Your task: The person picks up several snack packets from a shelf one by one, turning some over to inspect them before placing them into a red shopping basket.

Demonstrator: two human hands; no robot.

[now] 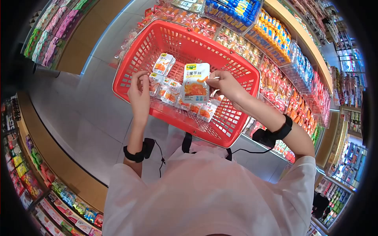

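Pinched at its right edge by my right hand [225,85] is a white snack packet [196,83] with a green and yellow label and a picture of orange food. It is held up over a red shopping basket [185,125], face toward me. Several similar small packets [170,91] lie in a row along the basket's near side, and a small stack of packets [163,63] sits behind their left end. My left hand [138,87] is over the basket's near left rim, beside the leftmost packets. Its fingers are loosely bent and apart, with nothing visible in them.
A tiered display of bagged snacks [275,82] runs behind and to the right of the basket. Shelves with colourful packages [29,173] curve along the left, and another shelf [55,31] stands at the upper left. Grey tiled floor [86,106] lies between them. Black bands with cables circle both arms.
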